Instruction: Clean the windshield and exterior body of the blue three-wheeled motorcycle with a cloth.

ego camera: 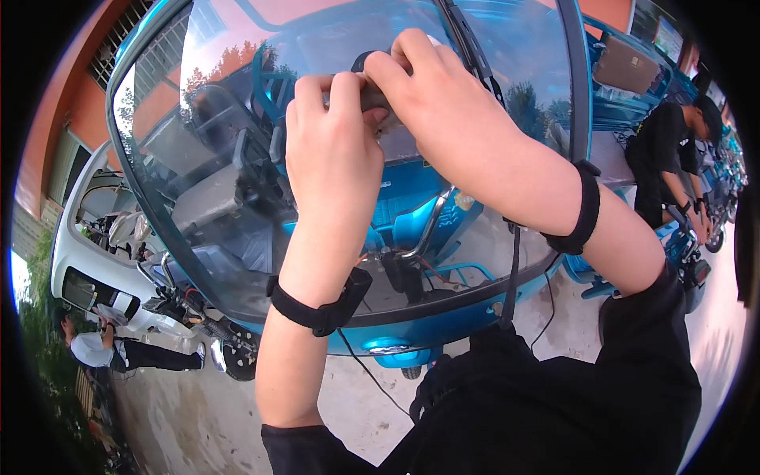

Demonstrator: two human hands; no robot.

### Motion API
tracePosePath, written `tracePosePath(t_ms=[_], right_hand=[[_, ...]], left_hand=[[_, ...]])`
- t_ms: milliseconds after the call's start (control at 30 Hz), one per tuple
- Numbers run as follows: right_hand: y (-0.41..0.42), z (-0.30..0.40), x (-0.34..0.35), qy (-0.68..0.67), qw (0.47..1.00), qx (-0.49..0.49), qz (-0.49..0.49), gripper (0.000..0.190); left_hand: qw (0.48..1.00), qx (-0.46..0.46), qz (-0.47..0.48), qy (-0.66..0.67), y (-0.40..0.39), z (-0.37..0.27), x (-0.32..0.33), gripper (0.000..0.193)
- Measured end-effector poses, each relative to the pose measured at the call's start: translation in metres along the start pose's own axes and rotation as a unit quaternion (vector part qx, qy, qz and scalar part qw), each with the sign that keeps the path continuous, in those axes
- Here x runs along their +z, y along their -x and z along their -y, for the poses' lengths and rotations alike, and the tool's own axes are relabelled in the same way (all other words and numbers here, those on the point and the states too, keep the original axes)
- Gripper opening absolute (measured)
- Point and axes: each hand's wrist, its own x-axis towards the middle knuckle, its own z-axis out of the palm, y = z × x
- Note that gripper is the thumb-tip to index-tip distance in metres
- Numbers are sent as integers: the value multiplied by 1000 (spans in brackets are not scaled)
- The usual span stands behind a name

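Observation:
Both my hands are raised together in front of the curved windshield (225, 136) of a blue three-wheeled vehicle. My left hand (335, 133) has its fingers bent around a small dark object (372, 98) that is mostly covered by the fingers. My right hand (424, 80) meets it from the right, its fingertips at the top of the same object, beside a dark curved piece. What the object is cannot be told. A black windshield wiper (472, 50) lies on the glass just beyond my right hand. Black straps with wires sit on both forearms.
Behind the glass are grey seats (208, 196) and handlebars (436, 222). A white vehicle (95, 267) and a standing person (113, 350) are at the left. Another person in black (662, 142) bends over a blue vehicle at the right. Black cables hang near my body.

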Motion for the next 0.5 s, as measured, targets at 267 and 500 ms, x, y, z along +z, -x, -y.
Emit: tracePosePath(t_ms=[267,500], right_hand=[[-128,-44,-21,-74,993,-76,42,42],[-238,-66,16,-113,984,-139,-21,33]], left_hand=[[999,-10,-36,-4,-120,46,-22,34],[991,99,-73,-56,-194,101,-40,30]])
